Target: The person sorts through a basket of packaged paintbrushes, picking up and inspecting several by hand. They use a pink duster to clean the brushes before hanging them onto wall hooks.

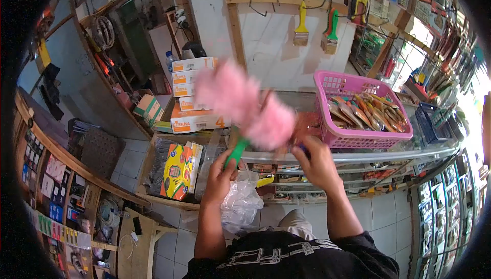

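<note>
My left hand [220,179] is closed around the green handle of a fluffy pink duster [273,123]. The duster's head is smeared by motion and spreads up and left in front of the stacked boxes. My right hand [317,161] is closed at the counter's front edge, just right of the pink fluff. A dark blue bit shows at its fingers, beside a brownish blur; what it holds I cannot tell. Below the duster, a clear plastic bag [243,200] hangs close beside my left hand. A pink basket [360,138] of packaged items stands on the glass counter, beyond my right hand.
Stacked Eterna boxes [192,120] stand at the left end of the counter. Below them, a wooden tray holds a yellow-and-orange box [176,171]. Paintbrushes [301,28] hang from hooks on the wall rail. A small wooden table [135,235] stands low at left.
</note>
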Action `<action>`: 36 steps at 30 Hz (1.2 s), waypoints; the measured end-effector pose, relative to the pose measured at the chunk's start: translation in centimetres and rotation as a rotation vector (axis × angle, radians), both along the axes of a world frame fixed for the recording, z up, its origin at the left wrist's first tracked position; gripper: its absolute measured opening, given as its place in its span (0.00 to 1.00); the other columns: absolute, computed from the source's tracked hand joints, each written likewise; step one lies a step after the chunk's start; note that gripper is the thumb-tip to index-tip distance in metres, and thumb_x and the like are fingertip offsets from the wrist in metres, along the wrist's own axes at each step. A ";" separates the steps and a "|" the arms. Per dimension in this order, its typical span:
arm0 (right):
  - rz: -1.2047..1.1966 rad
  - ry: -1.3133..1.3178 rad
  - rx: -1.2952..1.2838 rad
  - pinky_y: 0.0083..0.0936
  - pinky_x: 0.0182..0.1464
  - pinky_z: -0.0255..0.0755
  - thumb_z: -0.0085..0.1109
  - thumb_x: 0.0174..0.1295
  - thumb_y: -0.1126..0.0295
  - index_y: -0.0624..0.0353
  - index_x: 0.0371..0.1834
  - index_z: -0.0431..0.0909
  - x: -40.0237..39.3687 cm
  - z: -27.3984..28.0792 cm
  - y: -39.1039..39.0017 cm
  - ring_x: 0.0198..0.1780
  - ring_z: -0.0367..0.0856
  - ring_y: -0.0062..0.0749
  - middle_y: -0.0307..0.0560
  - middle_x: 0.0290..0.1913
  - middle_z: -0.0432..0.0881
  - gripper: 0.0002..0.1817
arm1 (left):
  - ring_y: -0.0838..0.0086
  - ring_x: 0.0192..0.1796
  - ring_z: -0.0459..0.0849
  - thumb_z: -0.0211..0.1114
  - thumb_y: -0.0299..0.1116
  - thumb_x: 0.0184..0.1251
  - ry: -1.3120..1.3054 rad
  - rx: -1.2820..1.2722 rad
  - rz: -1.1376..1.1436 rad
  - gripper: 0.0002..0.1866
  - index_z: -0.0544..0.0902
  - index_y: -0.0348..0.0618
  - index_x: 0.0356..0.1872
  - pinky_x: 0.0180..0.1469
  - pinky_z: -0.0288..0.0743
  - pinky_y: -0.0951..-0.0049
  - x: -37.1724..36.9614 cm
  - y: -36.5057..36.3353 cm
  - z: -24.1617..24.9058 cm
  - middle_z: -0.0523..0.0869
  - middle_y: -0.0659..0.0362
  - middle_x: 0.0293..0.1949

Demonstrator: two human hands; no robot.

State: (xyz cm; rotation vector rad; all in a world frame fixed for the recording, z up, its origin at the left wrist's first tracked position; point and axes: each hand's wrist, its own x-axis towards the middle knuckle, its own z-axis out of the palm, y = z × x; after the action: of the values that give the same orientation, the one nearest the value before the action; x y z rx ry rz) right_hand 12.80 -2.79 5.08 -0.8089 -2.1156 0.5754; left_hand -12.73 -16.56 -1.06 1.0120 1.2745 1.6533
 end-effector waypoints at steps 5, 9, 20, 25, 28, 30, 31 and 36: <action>-0.058 0.017 -0.175 0.44 0.49 0.79 0.66 0.72 0.62 0.63 0.57 0.85 1.3 -4.7 -1.4 0.46 0.88 0.62 0.64 0.44 0.89 0.18 | 0.88 0.30 0.66 0.62 0.41 0.84 -0.028 0.104 0.126 0.25 0.77 0.40 0.73 0.32 0.60 0.84 -0.3 -0.7 -1.0 0.83 0.63 0.40; 0.075 0.048 -0.127 0.38 0.46 0.79 0.66 0.73 0.64 0.67 0.56 0.86 1.9 -5.4 -0.7 0.39 0.90 0.51 0.62 0.40 0.90 0.17 | 0.88 0.29 0.65 0.63 0.41 0.83 -0.023 0.139 0.135 0.26 0.76 0.39 0.75 0.31 0.60 0.83 0.4 -0.4 -2.1 0.82 0.64 0.41; 0.022 0.047 -0.216 0.29 0.42 0.77 0.70 0.70 0.67 0.70 0.54 0.86 1.0 -2.0 -0.3 0.33 0.81 0.27 0.55 0.32 0.87 0.17 | 0.89 0.28 0.63 0.62 0.41 0.83 -0.036 0.137 0.147 0.27 0.75 0.39 0.75 0.30 0.57 0.84 0.3 -1.6 -1.3 0.80 0.66 0.38; -0.008 0.010 -0.246 0.30 0.47 0.79 0.70 0.70 0.68 0.70 0.54 0.87 0.5 -2.2 -0.5 0.38 0.85 0.28 0.60 0.38 0.90 0.17 | 0.88 0.27 0.63 0.62 0.43 0.84 -0.159 0.095 0.137 0.27 0.74 0.40 0.76 0.29 0.57 0.84 0.4 -1.7 -1.2 0.79 0.65 0.36; 0.085 -0.026 -0.216 0.30 0.47 0.78 0.69 0.71 0.68 0.70 0.53 0.87 1.1 -2.3 -0.6 0.38 0.83 0.27 0.59 0.37 0.89 0.15 | 0.88 0.27 0.65 0.59 0.44 0.86 -0.239 0.099 0.173 0.25 0.75 0.41 0.74 0.29 0.58 0.83 0.2 -1.0 -2.4 0.79 0.64 0.36; 0.114 -0.030 -0.195 0.29 0.45 0.77 0.68 0.72 0.68 0.70 0.52 0.87 1.6 -2.4 -0.2 0.37 0.81 0.25 0.57 0.35 0.88 0.14 | 0.87 0.27 0.65 0.58 0.44 0.86 -0.328 0.098 0.199 0.24 0.76 0.42 0.73 0.29 0.59 0.83 -0.1 -0.6 -3.3 0.80 0.64 0.36; 0.071 -0.005 -0.193 0.29 0.44 0.77 0.67 0.72 0.68 0.70 0.52 0.86 1.7 -2.7 0.1 0.36 0.79 0.25 0.56 0.34 0.87 0.14 | 0.87 0.27 0.66 0.58 0.44 0.87 -0.330 0.103 0.176 0.23 0.77 0.42 0.71 0.29 0.59 0.83 0.0 -0.6 -2.9 0.80 0.64 0.36; -0.133 0.088 -0.227 0.24 0.36 0.71 0.66 0.73 0.67 0.71 0.49 0.86 2.4 -2.0 0.0 0.31 0.71 0.17 0.45 0.28 0.81 0.14 | 0.85 0.31 0.71 0.60 0.45 0.85 -0.449 0.147 0.088 0.21 0.77 0.41 0.66 0.31 0.62 0.83 0.8 0.4 -1.1 0.82 0.62 0.40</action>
State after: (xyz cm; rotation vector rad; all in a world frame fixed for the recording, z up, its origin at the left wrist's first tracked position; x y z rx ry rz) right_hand 15.17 -2.82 3.07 -1.0230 -1.9229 0.7743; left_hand -11.93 -16.13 -2.14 0.6218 0.9187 1.9290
